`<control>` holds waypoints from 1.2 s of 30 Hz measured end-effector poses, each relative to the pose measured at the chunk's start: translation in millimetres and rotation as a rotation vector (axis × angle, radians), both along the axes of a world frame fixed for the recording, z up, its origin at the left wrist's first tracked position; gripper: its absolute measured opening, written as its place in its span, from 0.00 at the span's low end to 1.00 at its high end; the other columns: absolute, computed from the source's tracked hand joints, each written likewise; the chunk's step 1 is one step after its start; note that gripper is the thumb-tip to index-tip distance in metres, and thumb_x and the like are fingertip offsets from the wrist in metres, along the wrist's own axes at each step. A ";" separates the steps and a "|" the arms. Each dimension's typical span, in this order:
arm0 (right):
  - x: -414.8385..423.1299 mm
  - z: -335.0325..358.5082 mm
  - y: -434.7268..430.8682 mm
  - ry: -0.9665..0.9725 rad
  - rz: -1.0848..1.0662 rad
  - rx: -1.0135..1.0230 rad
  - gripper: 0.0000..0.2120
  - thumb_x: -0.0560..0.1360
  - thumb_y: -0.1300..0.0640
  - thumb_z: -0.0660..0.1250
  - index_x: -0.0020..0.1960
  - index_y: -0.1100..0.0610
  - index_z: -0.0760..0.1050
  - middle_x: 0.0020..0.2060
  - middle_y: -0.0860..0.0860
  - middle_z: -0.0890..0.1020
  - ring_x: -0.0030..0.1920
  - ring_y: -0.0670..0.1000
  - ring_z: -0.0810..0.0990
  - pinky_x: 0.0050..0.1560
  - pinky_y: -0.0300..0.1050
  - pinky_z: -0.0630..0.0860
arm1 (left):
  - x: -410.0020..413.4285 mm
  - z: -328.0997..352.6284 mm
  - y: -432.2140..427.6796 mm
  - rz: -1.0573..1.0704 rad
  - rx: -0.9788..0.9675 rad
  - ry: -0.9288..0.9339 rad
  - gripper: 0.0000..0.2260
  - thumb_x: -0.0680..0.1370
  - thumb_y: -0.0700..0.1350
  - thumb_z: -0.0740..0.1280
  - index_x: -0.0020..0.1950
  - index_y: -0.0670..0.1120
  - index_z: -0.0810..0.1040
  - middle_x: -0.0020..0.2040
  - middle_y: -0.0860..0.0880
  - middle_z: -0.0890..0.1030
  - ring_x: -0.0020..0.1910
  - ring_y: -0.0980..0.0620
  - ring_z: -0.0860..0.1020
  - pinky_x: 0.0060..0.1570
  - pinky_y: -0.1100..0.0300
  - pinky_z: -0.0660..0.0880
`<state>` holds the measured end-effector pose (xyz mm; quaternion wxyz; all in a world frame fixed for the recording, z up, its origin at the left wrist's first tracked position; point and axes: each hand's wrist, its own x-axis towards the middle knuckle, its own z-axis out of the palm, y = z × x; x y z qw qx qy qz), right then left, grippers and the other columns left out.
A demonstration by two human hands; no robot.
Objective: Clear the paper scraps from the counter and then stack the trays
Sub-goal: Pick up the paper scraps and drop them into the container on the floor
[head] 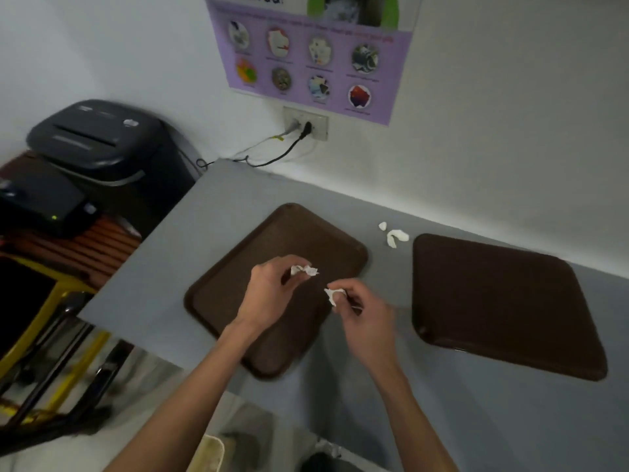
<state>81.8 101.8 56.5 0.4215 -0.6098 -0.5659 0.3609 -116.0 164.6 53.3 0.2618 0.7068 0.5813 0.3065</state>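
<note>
We see both hands over the left tray [235, 267], each with a bit of white paper. Our left hand [269, 294] has its fingers curled, pinching a crumpled scrap [305, 270] at the fingertips. Our right hand [366, 321] is likewise curled and grips a second scrap [334, 296] between thumb and forefinger. The left tray lies skewed on the grey counter [218, 212], its long axis running from the wall side down toward the counter's near left edge. The right tray [500, 301] sits well apart from it, its long axis roughly following the wall. Between the trays, nearer the wall, two loose scraps [395, 236] lie on the counter, the larger one curved. Off the counter's left end stands a dark shredder [98, 137], and a purple poster [313, 56] hangs on the wall above an outlet [306, 123].
</note>
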 end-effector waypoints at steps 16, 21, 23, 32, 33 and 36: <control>-224.1 -105.1 -223.4 -0.064 0.273 -0.326 0.12 0.76 0.60 0.77 0.56 0.46 0.83 0.48 0.40 0.87 0.48 0.37 0.85 0.50 0.34 0.82 | -241.6 -90.8 -319.4 0.372 -0.364 -0.040 0.16 0.75 0.44 0.78 0.61 0.52 0.84 0.55 0.57 0.84 0.44 0.70 0.79 0.48 0.72 0.77; -274.6 -192.6 -264.3 -0.225 0.430 -0.421 0.10 0.77 0.58 0.76 0.54 0.44 0.82 0.49 0.40 0.85 0.45 0.35 0.83 0.48 0.28 0.78 | -289.6 -169.8 -385.6 0.512 -0.521 0.009 0.14 0.74 0.48 0.78 0.59 0.53 0.84 0.51 0.53 0.86 0.43 0.59 0.83 0.45 0.66 0.78; -291.8 -234.6 -272.8 -0.279 0.490 -0.472 0.10 0.78 0.57 0.75 0.55 0.45 0.81 0.50 0.42 0.85 0.44 0.34 0.82 0.45 0.23 0.73 | -301.8 -212.4 -402.8 0.556 -0.584 0.017 0.12 0.75 0.49 0.76 0.58 0.51 0.84 0.48 0.51 0.87 0.43 0.54 0.83 0.42 0.64 0.75; -351.0 -458.8 -273.7 -0.504 0.689 -0.512 0.12 0.80 0.60 0.71 0.61 0.48 0.79 0.58 0.52 0.81 0.53 0.53 0.82 0.58 0.43 0.80 | -322.4 -443.4 -426.1 0.574 -0.746 0.070 0.14 0.75 0.44 0.76 0.60 0.46 0.84 0.53 0.42 0.84 0.49 0.41 0.83 0.52 0.53 0.78; -356.4 -482.4 -271.4 -0.540 0.723 -0.501 0.13 0.80 0.60 0.71 0.61 0.48 0.78 0.60 0.53 0.81 0.55 0.54 0.83 0.59 0.47 0.81 | -323.6 -468.0 -426.0 0.572 -0.753 0.069 0.15 0.75 0.44 0.76 0.61 0.46 0.84 0.54 0.42 0.84 0.49 0.41 0.83 0.52 0.53 0.79; -372.5 -544.1 -260.1 -0.673 0.852 -0.461 0.13 0.80 0.60 0.68 0.63 0.49 0.76 0.63 0.55 0.80 0.58 0.58 0.82 0.60 0.52 0.81 | -325.0 -537.5 -423.0 0.566 -0.783 0.075 0.16 0.76 0.45 0.75 0.63 0.45 0.82 0.56 0.42 0.83 0.52 0.40 0.83 0.53 0.52 0.79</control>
